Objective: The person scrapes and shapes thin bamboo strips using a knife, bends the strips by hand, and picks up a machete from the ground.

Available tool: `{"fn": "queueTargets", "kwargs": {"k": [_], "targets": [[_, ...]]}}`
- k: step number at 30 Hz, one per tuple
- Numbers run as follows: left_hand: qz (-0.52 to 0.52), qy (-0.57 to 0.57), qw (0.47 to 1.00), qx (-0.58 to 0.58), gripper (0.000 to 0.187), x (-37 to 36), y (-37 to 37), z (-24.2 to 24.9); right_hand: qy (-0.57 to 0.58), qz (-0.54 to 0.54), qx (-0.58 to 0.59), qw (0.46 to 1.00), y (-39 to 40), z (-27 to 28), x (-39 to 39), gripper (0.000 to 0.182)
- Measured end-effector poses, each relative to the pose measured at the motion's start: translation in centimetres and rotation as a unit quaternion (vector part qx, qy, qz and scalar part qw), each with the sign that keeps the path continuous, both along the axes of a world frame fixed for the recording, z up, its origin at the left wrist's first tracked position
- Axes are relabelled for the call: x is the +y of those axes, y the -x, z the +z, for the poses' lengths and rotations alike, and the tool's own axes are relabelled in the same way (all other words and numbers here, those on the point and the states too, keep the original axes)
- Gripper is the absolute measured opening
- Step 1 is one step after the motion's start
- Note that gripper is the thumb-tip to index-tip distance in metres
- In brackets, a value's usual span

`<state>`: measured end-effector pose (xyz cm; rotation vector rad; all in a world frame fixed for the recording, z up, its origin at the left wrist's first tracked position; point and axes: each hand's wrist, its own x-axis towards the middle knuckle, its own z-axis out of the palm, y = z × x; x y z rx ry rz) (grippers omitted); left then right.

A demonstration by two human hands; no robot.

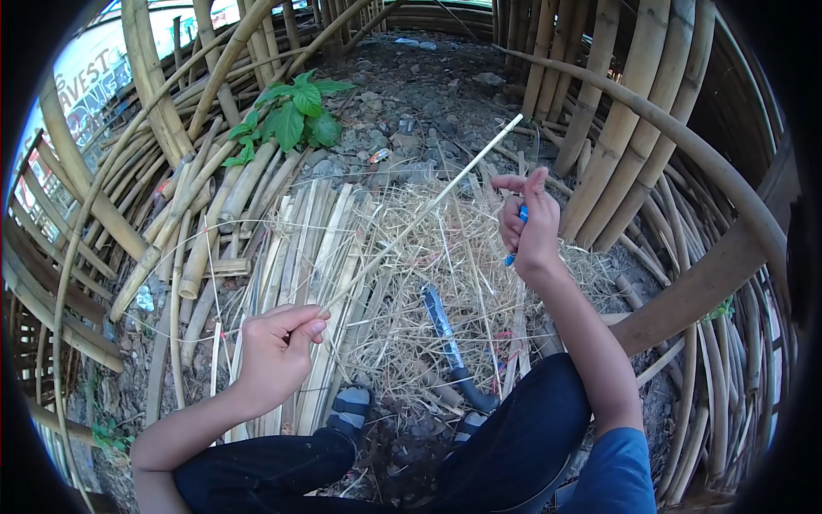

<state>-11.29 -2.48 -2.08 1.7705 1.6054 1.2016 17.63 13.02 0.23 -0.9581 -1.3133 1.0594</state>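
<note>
The left hand (pixel 278 351) pinches one end of a pale strip (pixel 467 172) slanting away ahead; near its far end, the right hand (pixel 533 224) grasps a small blue object (pixel 523 213)

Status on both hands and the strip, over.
Left hand pinching bamboo strip by one end, far end free. Right hand around small blue object. Machete on shavings, not touching strip.
</note>
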Motion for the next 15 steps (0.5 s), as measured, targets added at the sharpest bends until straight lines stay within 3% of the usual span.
{"fn": "queueTargets", "kwargs": {"k": [2, 3, 5, 6, 8, 9, 15], "targets": [[0.012, -0.029, 1.0, 0.001, 0.014, 0.2, 0.0, -0.2, 0.012, -0.026, 0.153, 0.988, 0.6, 0.3, -0.4, 0.056], [0.014, -0.03, 0.999, 0.003, 0.014, 0.2, 0.1, -0.1, 0.011, -0.023, 0.155, 0.988, 0.7, 0.1, -0.3, 0.056], [0.015, -0.023, 1.0, 0.01, 0.014, 0.3, 0.0, 0.2, -0.115, 0.005, -0.019, 0.993, 0.5, -0.5, 0.1, 0.053], [0.011, -0.025, 1.0, 0.012, 0.014, 0.3, -0.1, 0.2, -0.117, 0.001, -0.018, 0.993, 0.5, -0.4, 0.1, 0.053], [0.009, -0.041, 0.999, 0.026, 0.014, 0.2, 0.0, 0.0, -0.184, 0.072, -0.275, 0.941, 0.4, -0.1, 0.0, 0.051], [0.004, -0.041, 0.999, 0.027, 0.014, 0.2, 0.0, 0.1, -0.159, 0.07, -0.329, 0.928, 0.0, 0.1, 0.0, 0.051], [0.0, -0.092, 0.994, 0.06, 0.014, -0.2, 1.2, -0.8, -0.086, 0.003, -0.284, 0.955, -2.7, 0.2, 2.0, 0.052]]}}
